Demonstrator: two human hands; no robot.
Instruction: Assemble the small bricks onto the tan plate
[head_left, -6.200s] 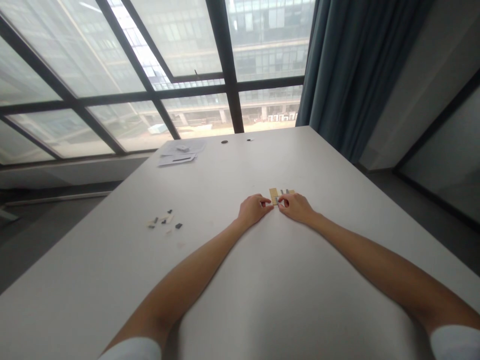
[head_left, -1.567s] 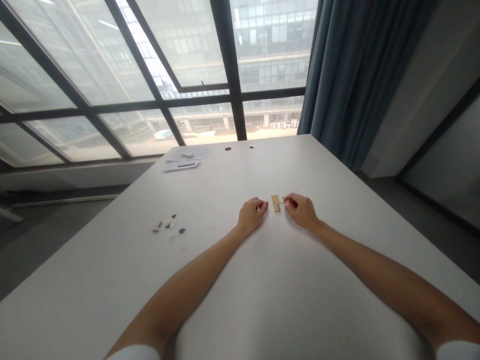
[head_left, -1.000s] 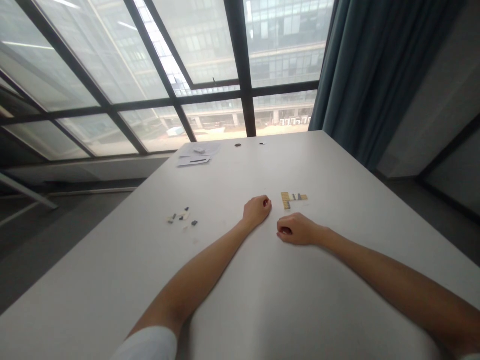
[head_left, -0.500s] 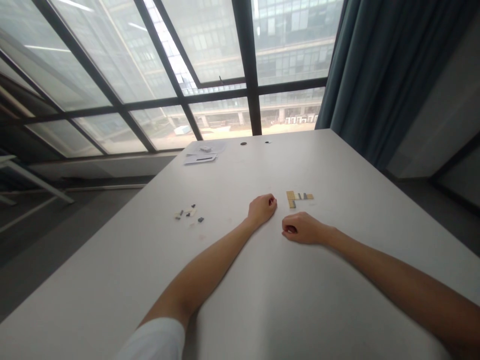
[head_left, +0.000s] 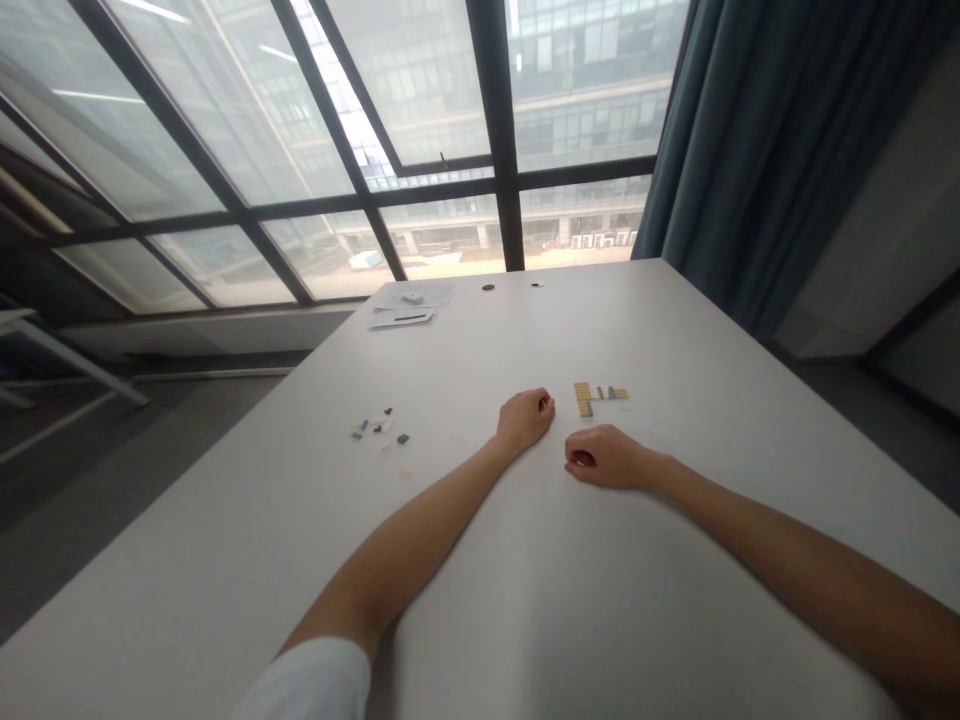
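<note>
My left hand [head_left: 525, 416] rests on the white table [head_left: 465, 560], curled into a loose fist with nothing showing in it. Nearer to me and to the right, my right hand [head_left: 602, 456] lies curled the same way, its finger hollow bare. The two hands are apart. Just beyond them is a flat, L-shaped group of tan building bricks [head_left: 582, 397], with several grey and pale pieces [head_left: 604, 392] among them. Neither hand touches it. Left of my left hand, several small loose dark grey and cream pieces [head_left: 382, 424] lie scattered.
Papers [head_left: 405, 302] with a small pale object on them lie at the table's far left corner. A dark round disc [head_left: 488, 287] and a small dark-and-white item [head_left: 537, 285] are near the far edge. Windows stand behind, and a blue curtain [head_left: 720, 150] hangs at right.
</note>
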